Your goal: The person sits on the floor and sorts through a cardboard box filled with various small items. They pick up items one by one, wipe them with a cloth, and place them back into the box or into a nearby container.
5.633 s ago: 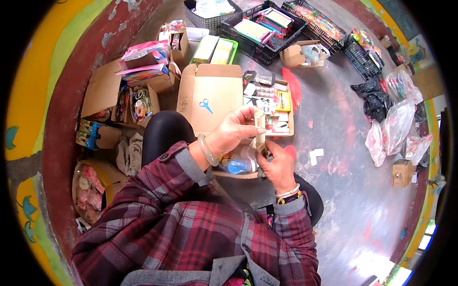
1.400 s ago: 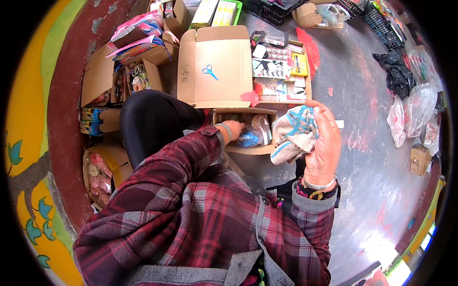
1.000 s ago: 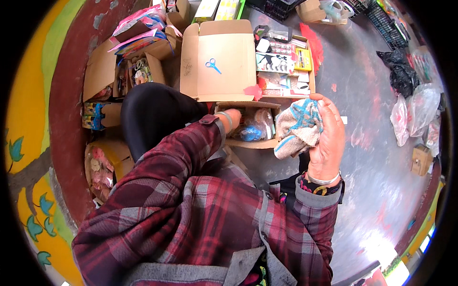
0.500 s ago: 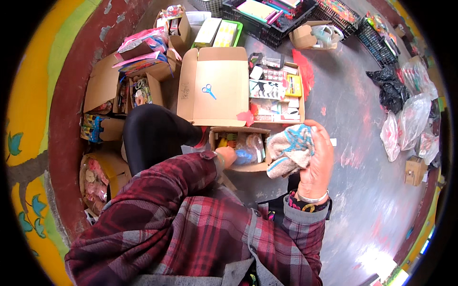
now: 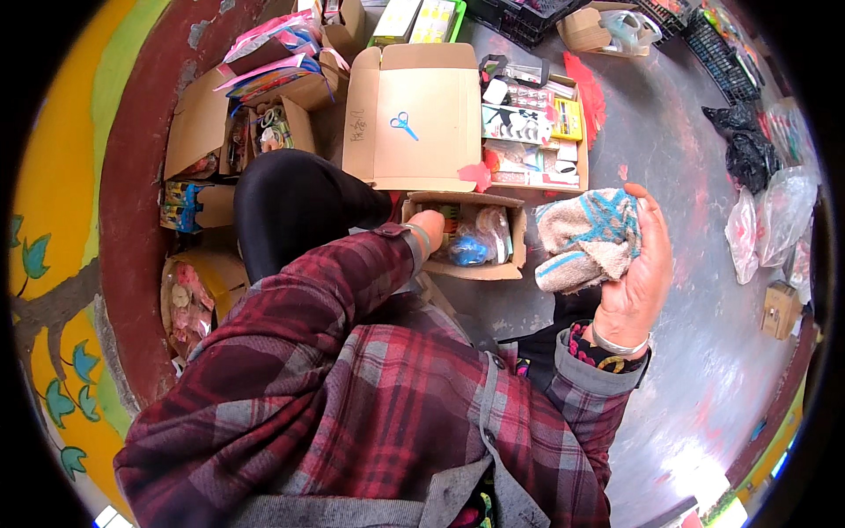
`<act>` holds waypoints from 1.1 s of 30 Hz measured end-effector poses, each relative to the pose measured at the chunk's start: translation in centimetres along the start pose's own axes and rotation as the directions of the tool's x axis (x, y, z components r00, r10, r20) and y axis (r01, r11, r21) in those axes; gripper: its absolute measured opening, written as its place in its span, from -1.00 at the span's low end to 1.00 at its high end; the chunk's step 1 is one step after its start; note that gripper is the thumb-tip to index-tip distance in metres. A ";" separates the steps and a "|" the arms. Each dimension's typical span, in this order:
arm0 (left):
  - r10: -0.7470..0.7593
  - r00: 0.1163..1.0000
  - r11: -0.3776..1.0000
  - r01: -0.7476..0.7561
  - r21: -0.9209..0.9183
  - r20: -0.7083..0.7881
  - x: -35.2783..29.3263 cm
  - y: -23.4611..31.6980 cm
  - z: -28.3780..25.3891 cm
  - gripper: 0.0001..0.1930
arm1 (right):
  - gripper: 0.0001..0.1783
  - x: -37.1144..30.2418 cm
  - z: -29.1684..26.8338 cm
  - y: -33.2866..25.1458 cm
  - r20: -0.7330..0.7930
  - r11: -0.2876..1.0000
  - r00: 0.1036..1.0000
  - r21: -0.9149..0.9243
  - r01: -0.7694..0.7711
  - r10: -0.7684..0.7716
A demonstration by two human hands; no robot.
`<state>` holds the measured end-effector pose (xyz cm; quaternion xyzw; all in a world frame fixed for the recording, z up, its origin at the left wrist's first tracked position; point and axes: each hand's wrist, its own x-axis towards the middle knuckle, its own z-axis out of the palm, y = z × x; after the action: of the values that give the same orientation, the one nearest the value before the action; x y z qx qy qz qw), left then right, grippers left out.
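Note:
My right hand (image 5: 638,277) holds a crumpled beige cloth with blue stripes (image 5: 588,239), thumb and fingers wrapped at its right side, above the floor. To its left sits a small open cardboard box (image 5: 480,273) with a clear plastic bag and a blue item (image 5: 469,251) inside. My left hand (image 5: 428,231) is at the left end of this box, its fingers hidden within or behind the edge. Blue-handled scissors (image 5: 404,128) lie on the flat lid of a larger cardboard box (image 5: 431,163) beyond.
Packaged goods (image 5: 528,123) fill the larger box's right part. Opened cartons (image 5: 198,132) stand along the wall to my left. Black crates (image 5: 722,57) are at the far right; plastic bags (image 5: 783,216) and a small brown box (image 5: 780,310) lie by the right edge.
My right hand has carried the cloth farther right, away from the small box. My left hand has shifted toward the box's far left corner. The whole view has tilted slightly.

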<state>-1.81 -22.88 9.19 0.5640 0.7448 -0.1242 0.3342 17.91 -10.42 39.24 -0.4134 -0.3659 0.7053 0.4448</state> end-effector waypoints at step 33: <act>0.175 0.852 0.907 -0.335 0.256 0.494 1.5 1.3 -2.5 -0.80 | -0.68 0.2 0.4 0.8 0.107 0.997 0.992 -0.023 -0.068 0.070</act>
<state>-1.76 -19.92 10.40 0.6614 0.5298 -0.3318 0.4144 17.20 -10.53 38.69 -0.3914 -0.3819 0.7379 0.3957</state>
